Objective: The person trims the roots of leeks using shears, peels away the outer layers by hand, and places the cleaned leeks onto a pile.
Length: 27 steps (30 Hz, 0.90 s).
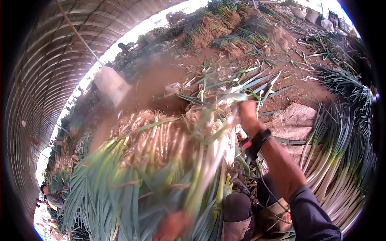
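Note:
My left hand (173,227), smeared by motion, is low in the head view among green leaves. A blurred green onion (209,170) runs up from it, pale stem uppermost, and the hand appears closed on its leafy end. My right hand (248,115), with a dark band on its wrist, is closed near the stem's upper end. What it grips is blurred, with a pale streak over the knuckles. Left of it lies a broad pile of green onions (155,138), soil-brown roots facing away and leaves toward me.
Stripped onions (333,164) with white stems lie at right beside a dusty sack (295,118). Leaf scraps (249,82) litter the soil ahead. A thin hose (277,219) crosses by my knees (237,209). A whitish container (110,86) stands far left; another person (54,197) is at lower left.

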### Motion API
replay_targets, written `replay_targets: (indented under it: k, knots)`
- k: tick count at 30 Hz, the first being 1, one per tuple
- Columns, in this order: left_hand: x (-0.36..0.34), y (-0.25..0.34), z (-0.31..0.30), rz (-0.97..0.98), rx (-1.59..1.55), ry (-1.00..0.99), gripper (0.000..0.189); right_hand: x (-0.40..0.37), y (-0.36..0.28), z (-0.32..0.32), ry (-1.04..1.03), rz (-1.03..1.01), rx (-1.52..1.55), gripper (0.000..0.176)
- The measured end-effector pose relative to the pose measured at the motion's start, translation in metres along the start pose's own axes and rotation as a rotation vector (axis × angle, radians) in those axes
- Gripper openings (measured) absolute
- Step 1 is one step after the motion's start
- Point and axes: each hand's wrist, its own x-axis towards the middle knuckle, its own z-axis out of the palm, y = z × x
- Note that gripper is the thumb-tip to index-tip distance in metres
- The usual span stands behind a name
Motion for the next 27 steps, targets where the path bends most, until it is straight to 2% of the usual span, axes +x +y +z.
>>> replay_targets:
  k: [2,4,5,6,7,8,9,11,13,15,16,18,19,22,23,24,25,27]
  knots:
    - [-0.024,-0.023,-0.004,-0.087,-0.140,-0.037,0.036,0.006,0.008,-0.051,0.090,-0.109,0.029,0.015]
    - [-0.032,-0.012,-0.003,-0.143,-0.136,0.074,0.034,0.010,0.016,-0.071,0.116,-0.182,-0.068,0.017]
    - [-0.030,-0.003,-0.005,-0.162,-0.126,0.130,0.032,0.003,-0.013,-0.085,0.118,-0.155,-0.320,0.019]
    - [-0.029,0.005,-0.007,-0.149,-0.151,0.174,0.029,0.009,0.000,-0.077,0.043,-0.211,0.104,0.017]
    - [-0.023,0.000,-0.010,-0.145,-0.070,0.164,0.029,0.001,-0.030,-0.079,-0.070,0.140,0.457,0.013]
    - [-0.009,-0.009,-0.015,-0.139,0.010,0.154,0.029,-0.007,-0.063,-0.082,-0.052,0.523,0.797,0.014]
    - [0.000,-0.014,-0.019,-0.131,0.090,0.144,0.029,-0.017,-0.062,-0.077,-0.158,0.435,0.735,0.029]
    - [0.018,-0.001,-0.013,-0.051,0.144,0.128,0.027,-0.034,-0.078,-0.070,-0.177,0.499,0.268,0.044]
    - [0.048,-0.008,-0.005,-0.011,0.294,0.140,0.029,-0.048,-0.025,-0.036,-0.158,0.323,0.122,0.067]
    - [0.074,-0.006,0.005,0.208,0.556,0.203,0.032,-0.083,-0.035,-0.030,-0.127,0.231,0.004,0.065]
    - [0.088,-0.004,0.010,0.321,0.690,0.232,0.034,-0.091,-0.026,-0.023,-0.190,0.263,-0.013,0.060]
    - [0.117,-0.001,0.021,0.307,0.741,0.287,0.037,-0.110,-0.025,-0.019,-0.287,0.261,-0.079,0.050]
    - [0.131,-0.002,0.026,0.298,0.765,0.315,0.038,-0.120,-0.063,-0.036,-0.353,0.351,-0.018,0.041]
    - [0.171,-0.008,0.034,0.324,0.756,0.295,0.039,-0.136,-0.068,-0.032,-0.237,0.223,-0.157,0.045]
    - [0.176,-0.003,0.038,0.251,0.811,0.270,0.039,-0.138,-0.065,-0.030,-0.230,0.200,-0.233,0.047]
    - [0.177,0.011,0.043,0.177,0.866,0.245,0.039,-0.140,-0.066,-0.029,-0.159,0.003,-0.335,0.049]
    - [0.180,0.021,0.045,0.103,0.921,0.221,0.039,-0.142,-0.065,-0.032,-0.175,-0.077,-0.344,0.047]
    - [0.190,0.024,0.045,0.074,0.955,0.177,0.041,-0.149,-0.072,-0.046,-0.207,-0.234,-0.361,0.044]
